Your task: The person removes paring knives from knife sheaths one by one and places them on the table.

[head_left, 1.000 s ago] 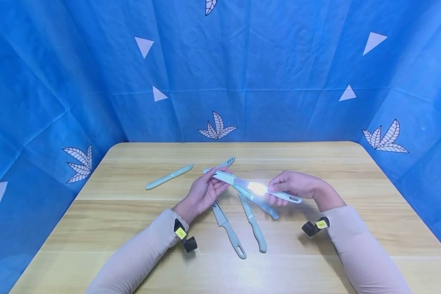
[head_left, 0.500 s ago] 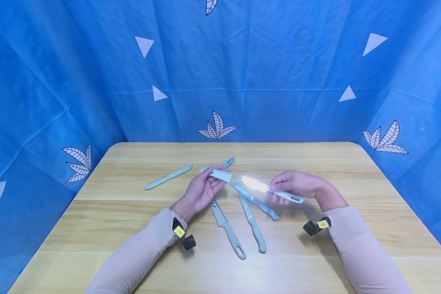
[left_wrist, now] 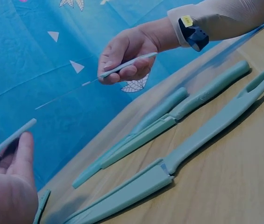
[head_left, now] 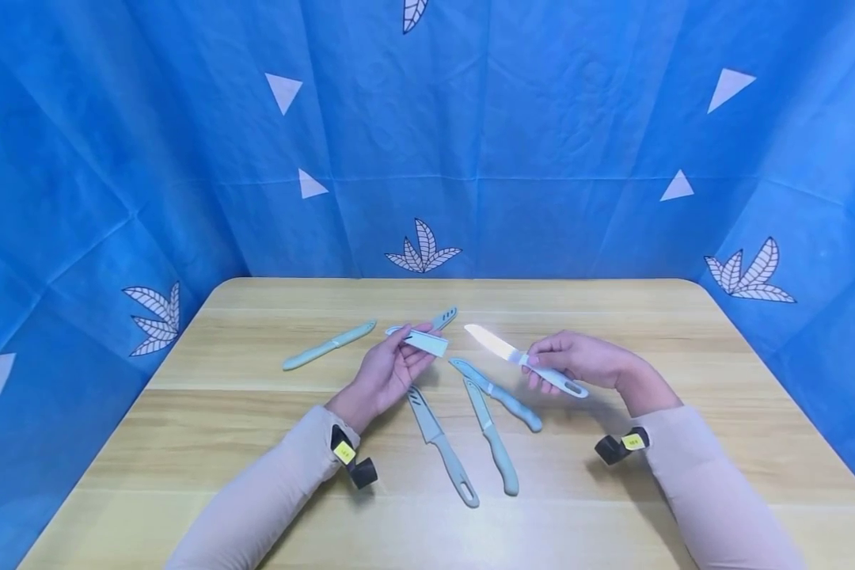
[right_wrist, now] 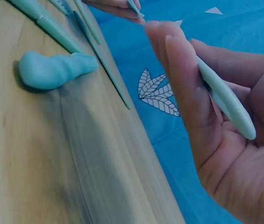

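A wooden table (head_left: pixel 185 475) stands before a blue curtain (head_left: pixel 541 119). At far left, a sheathed green knife (head_left: pixel 329 345) lies slanted. Next, the left hand (head_left: pixel 381 376) pinches a loose green sheath (head_left: pixel 427 343) between thumb and fingers, above the table; a slotted green piece (head_left: pixel 445 317) shows partly behind it. Nearer lie 3 more sheathed knives: a loop-handled knife (head_left: pixel 456 469), a middle knife (head_left: pixel 500 455), and a wavy-handled knife (head_left: pixel 516 408) overlapping the middle knife's tip. At right, the right hand (head_left: pixel 573 360) grips a bare knife (head_left: pixel 559 382) by its handle, shining blade (head_left: pixel 492 342) angled left, near the loose sheath but apart.
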### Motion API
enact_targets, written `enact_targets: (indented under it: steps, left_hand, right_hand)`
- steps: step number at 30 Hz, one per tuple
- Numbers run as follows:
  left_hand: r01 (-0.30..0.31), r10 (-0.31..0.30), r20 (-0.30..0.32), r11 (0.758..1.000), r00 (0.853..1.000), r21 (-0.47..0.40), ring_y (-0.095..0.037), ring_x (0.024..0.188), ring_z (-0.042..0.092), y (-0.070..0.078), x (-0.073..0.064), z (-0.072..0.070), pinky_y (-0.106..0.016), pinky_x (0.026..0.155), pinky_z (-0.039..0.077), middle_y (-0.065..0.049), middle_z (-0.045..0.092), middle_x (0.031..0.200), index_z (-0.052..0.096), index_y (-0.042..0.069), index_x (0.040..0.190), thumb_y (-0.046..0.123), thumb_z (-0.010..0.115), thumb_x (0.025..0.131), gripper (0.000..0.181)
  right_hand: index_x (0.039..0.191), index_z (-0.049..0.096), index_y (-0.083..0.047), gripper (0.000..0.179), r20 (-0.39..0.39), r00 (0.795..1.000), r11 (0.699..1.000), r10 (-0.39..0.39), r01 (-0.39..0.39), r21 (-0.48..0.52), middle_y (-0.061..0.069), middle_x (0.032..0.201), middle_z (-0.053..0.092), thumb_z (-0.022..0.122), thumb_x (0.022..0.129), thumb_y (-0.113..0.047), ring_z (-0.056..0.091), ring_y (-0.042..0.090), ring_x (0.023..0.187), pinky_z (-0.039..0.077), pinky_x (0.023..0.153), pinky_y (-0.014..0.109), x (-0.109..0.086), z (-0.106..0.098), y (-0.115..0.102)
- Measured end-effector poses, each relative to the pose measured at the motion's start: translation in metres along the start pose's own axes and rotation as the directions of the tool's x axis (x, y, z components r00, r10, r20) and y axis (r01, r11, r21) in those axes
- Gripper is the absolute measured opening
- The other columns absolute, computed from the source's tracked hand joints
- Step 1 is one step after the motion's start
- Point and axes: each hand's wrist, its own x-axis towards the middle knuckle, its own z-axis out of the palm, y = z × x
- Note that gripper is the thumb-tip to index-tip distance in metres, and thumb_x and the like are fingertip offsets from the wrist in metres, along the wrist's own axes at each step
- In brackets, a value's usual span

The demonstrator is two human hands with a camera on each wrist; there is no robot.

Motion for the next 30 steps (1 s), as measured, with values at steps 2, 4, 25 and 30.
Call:
enact_targets:
  steps: [2, 4, 25, 30]
  left_hand:
    - [0.007, -0.007, -0.005, 1.000, 1.000, 0.018, -0.032, 0.126, 0.053, 0.002, 0.000, 0.000, -0.037, 0.103, 0.049, -0.028, 0.032, 0.151, 0.042, -0.003, 0.141, 0.024, 0.041, 0.106, 0.044]
    - [0.012, -0.012, -0.006, 0.999, 1.000, 0.037, -0.033, 0.126, 0.053, 0.003, 0.000, 0.000, -0.037, 0.103, 0.050, -0.028, 0.032, 0.151, 0.043, -0.004, 0.140, 0.024, 0.040, 0.106, 0.043]
    - [0.039, -0.045, 0.032, 0.985, 0.998, 0.167, -0.031, 0.123, 0.056, -0.002, 0.011, 0.021, -0.034, 0.101, 0.051, -0.029, 0.036, 0.148, 0.037, -0.007, 0.143, 0.024, 0.040, 0.107, 0.048]
    - [0.047, -0.056, 0.042, 0.982, 0.998, 0.183, -0.032, 0.121, 0.057, -0.005, 0.014, 0.027, -0.035, 0.100, 0.051, -0.029, 0.039, 0.145, 0.037, -0.008, 0.143, 0.024, 0.041, 0.106, 0.048]
  right_hand:
    - [0.115, 0.050, 0.021, 0.041, -0.040, 0.999, 1.000, -0.001, 0.001, -0.005, 0.024, 0.096, 0.067, 0.053, 0.102, -0.017, 0.066, 0.020, 0.076, 0.061, 0.068, 0.030, -0.001, -0.001, -0.001]
    - [0.116, 0.049, 0.021, 0.041, -0.066, 0.998, 1.000, -0.006, 0.005, -0.005, 0.023, 0.097, 0.067, 0.053, 0.102, -0.017, 0.066, 0.021, 0.077, 0.061, 0.069, 0.032, -0.003, -0.001, -0.002]
    - [0.120, 0.048, 0.020, 0.043, -0.198, 0.980, 1.000, 0.003, -0.004, -0.007, 0.029, 0.100, 0.061, 0.051, 0.103, -0.020, 0.063, 0.022, 0.081, 0.059, 0.074, 0.035, -0.020, -0.007, 0.003]
    - [0.123, 0.048, 0.019, 0.044, -0.228, 0.974, 1.000, 0.010, -0.012, -0.010, 0.023, 0.098, 0.063, 0.051, 0.103, -0.020, 0.063, 0.022, 0.082, 0.059, 0.075, 0.034, -0.027, -0.011, 0.007]
